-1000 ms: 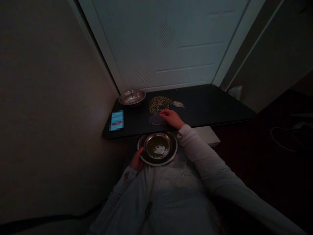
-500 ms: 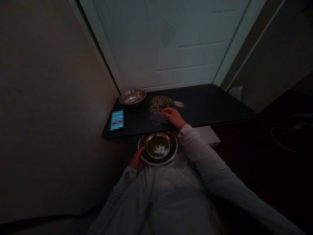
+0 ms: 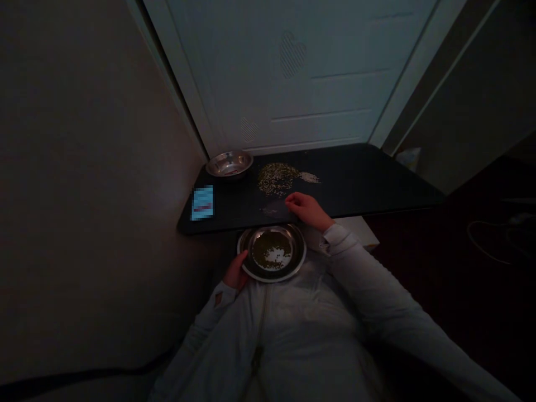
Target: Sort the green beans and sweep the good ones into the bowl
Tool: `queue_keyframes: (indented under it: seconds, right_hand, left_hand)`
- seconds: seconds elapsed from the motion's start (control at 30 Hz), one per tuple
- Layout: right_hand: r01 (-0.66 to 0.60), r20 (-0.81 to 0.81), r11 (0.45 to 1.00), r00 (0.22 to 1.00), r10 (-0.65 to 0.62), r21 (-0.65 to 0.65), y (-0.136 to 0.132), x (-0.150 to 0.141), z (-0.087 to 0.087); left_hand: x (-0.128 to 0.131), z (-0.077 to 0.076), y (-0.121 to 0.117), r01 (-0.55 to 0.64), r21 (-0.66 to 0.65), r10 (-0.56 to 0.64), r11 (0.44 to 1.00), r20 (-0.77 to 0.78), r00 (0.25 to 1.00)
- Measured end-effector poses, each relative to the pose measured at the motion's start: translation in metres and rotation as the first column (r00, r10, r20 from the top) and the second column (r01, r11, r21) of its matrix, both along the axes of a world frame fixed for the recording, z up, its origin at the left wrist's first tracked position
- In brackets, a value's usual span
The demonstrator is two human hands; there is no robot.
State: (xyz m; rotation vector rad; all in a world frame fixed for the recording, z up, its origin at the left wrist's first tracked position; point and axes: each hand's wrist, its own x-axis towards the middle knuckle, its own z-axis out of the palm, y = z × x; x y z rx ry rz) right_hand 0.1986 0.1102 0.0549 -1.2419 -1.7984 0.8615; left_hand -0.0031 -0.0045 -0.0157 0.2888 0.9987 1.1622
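My left hand (image 3: pixel 236 272) grips the left rim of a metal bowl (image 3: pixel 298 258), held against my lap below the table's front edge. Small green beans (image 3: pixel 268 245) cover much of its bottom, with a bare shiny patch among them. Fingers pinched, my right hand (image 3: pixel 309 210) holds a thin, see-through plastic sheet (image 3: pixel 277 209) low over the tabletop near the front edge. A few pale grains show at the sheet, on or under it; I cannot tell which. Beyond it lies a spread pile of mixed green and pale grains (image 3: pixel 277 176), touching a smaller pale heap (image 3: pixel 310 177).
A second metal bowl (image 3: pixel 230 165) stands at the back left of the dark table (image 3: pixel 360 178). In front of it lies a blurred blue packet (image 3: pixel 202 203). A white box (image 3: pixel 360 230) sits below the front edge. A white door (image 3: pixel 335 95) borders the back.
My right hand has drawn the plastic sheet back from the pile, toward the table's front edge and slightly right. My left hand keeps its hold on the bowl. The view has shifted a little.
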Motion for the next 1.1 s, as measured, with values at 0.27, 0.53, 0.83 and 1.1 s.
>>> queue_keyframes:
  seconds: [0.27, 0.53, 0.83, 1.1]
  right_hand:
    - [0.116, 0.157, 0.990, 0.979, -0.129, 0.086, -0.001, 0.011, 0.003]
    - [0.189, 0.192, 0.976, 0.959, -0.206, 0.106, 0.011, 0.031, -0.002]
    - [0.192, 0.072, 0.974, 0.977, -0.201, 0.123, 0.017, 0.025, -0.005]
    - [0.141, 0.061, 0.986, 0.987, -0.147, 0.092, 0.010, 0.018, -0.002]
  left_hand:
    - [-0.001, -0.002, 0.001, -0.013, -0.021, 0.013, 1.000, 0.002, 1.000]
    - [-0.002, -0.001, 0.002, -0.012, -0.026, 0.011, 1.000, -0.016, 1.000]
    - [0.000, 0.001, 0.000, -0.030, -0.058, 0.029, 0.998, -0.002, 1.000]
    - [0.001, 0.005, 0.001, -0.019, -0.032, 0.019, 0.999, 0.012, 1.000]
